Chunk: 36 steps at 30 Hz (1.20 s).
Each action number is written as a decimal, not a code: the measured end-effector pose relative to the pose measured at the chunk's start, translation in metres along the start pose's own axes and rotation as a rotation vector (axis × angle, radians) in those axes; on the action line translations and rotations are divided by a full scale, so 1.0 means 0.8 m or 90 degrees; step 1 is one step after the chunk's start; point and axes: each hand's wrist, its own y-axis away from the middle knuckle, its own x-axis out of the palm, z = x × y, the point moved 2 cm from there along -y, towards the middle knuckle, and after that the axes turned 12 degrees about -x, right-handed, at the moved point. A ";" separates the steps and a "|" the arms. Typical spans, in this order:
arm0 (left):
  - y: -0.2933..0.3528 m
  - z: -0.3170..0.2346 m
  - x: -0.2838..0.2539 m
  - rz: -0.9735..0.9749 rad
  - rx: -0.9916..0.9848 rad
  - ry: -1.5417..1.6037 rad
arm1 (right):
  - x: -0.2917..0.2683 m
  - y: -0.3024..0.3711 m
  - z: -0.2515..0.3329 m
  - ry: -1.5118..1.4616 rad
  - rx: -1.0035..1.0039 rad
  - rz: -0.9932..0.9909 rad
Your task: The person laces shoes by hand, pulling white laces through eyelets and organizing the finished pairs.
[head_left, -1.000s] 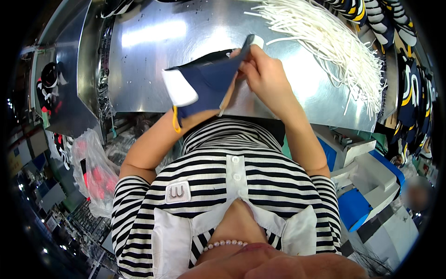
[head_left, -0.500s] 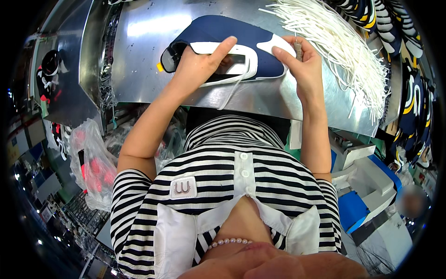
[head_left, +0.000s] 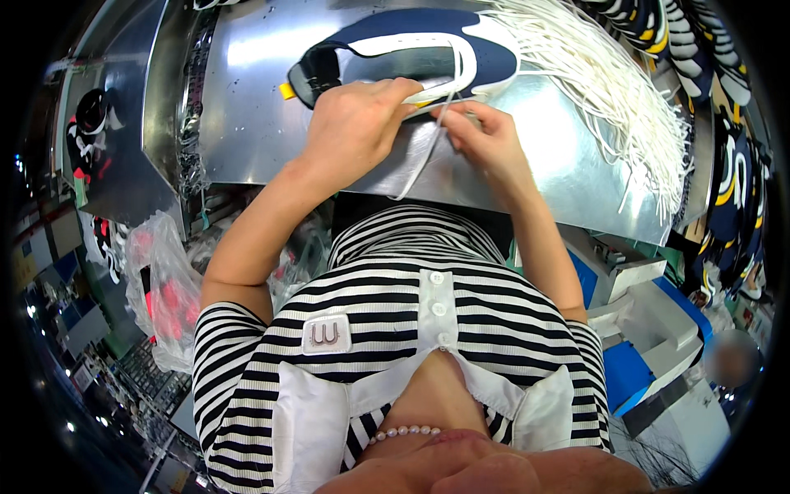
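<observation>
A navy shoe upper [head_left: 494,62] with white trim lies on its side over the metal table, its black-lined opening toward the left. My left hand [head_left: 354,123] is closed on its near edge, fingers curled over the white eyelet strip. A white shoelace [head_left: 426,160] crosses the toe end of the strip, and one end hangs down toward the table's front edge. At that near edge, to the right of my left hand, my right hand [head_left: 490,140] pinches the shoelace between thumb and fingers. The left fingertips are partly hidden.
A thick bundle of white shoelaces [head_left: 613,107] covers the right part of the metal table [head_left: 255,148]. Several navy, white and yellow shoe parts [head_left: 724,181] hang at the far right. Below stand a blue and white box [head_left: 650,354] and a clear plastic bag [head_left: 160,288].
My right hand has left the toe and moved left and nearer to the eyelet strip, where it pinches the lace. The upper has turned, showing more of its opening; my left hand now grips its near edge.
</observation>
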 end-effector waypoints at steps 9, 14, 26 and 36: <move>-0.032 -0.009 -0.078 -0.065 -0.081 0.145 | -0.027 0.116 -0.021 0.390 -0.076 0.353; -0.017 0.024 -0.021 0.163 -0.158 0.179 | -0.057 0.125 -0.008 0.300 -0.214 0.147; -0.021 -0.035 -0.002 0.204 -0.027 -0.121 | -0.036 -0.030 0.044 -0.116 -0.233 0.091; -0.038 -0.024 0.009 0.226 -0.098 -0.056 | -0.046 -0.031 0.057 -0.137 -0.215 0.097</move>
